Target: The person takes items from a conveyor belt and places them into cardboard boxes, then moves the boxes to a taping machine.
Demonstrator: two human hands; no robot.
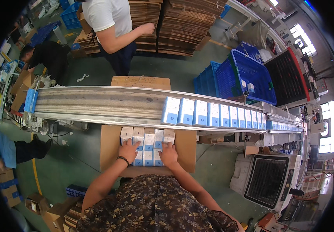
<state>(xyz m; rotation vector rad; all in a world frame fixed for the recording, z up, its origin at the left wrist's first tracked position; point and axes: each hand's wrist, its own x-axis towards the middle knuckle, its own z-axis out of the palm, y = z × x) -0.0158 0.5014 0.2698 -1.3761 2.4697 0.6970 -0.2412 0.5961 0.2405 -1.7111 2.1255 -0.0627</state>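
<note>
Right in front of me stands an open cardboard carton (108,149) with several small white-and-blue boxes (148,144) packed in rows inside it. My left hand (128,151) lies over the left end of the near row, its fingers bent onto the boxes. At the opposite end, my right hand (169,154) grips the row from the right. Between them the boxes are squeezed together, standing upright. The undersides of my fingers are hidden. Just beyond the carton, a line of matching boxes (200,113) leans on the right part of a conveyor belt (101,101).
Blue plastic crates (248,73) stand behind the conveyor at right. A person in a white shirt (111,19) is across the belt, near stacks of flattened cardboard (190,23). An air cooler (268,179) sits at right. Other people (45,58) work at left.
</note>
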